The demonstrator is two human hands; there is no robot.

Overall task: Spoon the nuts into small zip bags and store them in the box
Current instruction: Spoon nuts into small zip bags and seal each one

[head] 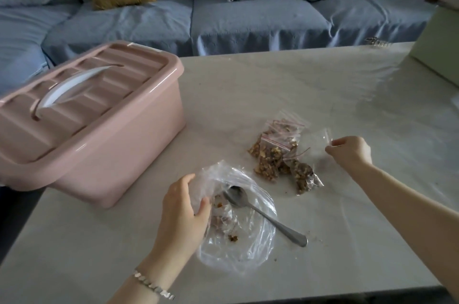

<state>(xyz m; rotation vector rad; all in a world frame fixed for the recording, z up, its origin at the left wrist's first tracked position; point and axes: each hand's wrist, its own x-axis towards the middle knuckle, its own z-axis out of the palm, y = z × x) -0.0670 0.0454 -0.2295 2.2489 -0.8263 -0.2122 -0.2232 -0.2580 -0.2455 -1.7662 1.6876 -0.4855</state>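
Box [119, 154] (lid [82, 95] on) beside bags [275, 152], sofa [223, 20] behind

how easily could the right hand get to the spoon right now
Probably yes: the spoon lies with its handle out of the large bag, toward the right hand, nothing over it. But that hand pinches an empty zip bag and may have to drop it first.

The box [82, 125] stands left of the filled bags [278, 152]; the spoon [260, 212] lies nearer.
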